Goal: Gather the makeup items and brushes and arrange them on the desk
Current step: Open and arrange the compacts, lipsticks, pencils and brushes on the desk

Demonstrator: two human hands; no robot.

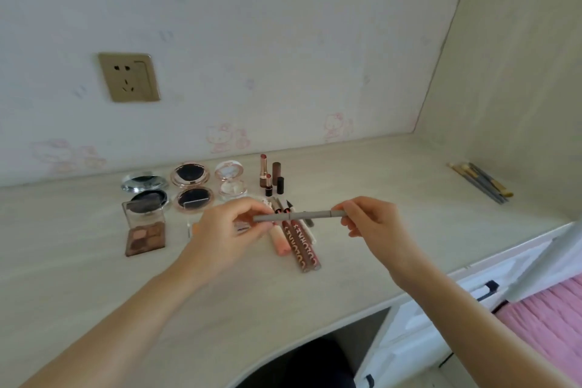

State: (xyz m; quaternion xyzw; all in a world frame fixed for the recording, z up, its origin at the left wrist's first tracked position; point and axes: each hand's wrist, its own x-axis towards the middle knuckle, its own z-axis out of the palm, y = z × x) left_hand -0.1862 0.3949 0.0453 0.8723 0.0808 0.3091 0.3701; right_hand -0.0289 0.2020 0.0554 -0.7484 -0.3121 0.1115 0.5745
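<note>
both hands hold one grey makeup pencil (299,216) level above the desk (378,230): left hand (230,230) pinches its 9 o'clock end, right hand (371,224) its 3 o'clock end; brushes (482,181) lie far at 2 o'clock, compacts (190,186) at 10 o'clock

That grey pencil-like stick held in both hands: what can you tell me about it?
The slim grey matte makeup pencil is a straight stick with a seam near its middle, perhaps a cap joint. It lies roughly level above the pale wood-look desk, over the lip gloss tubes. The left hand pinches one end, the right hand the other.
</note>
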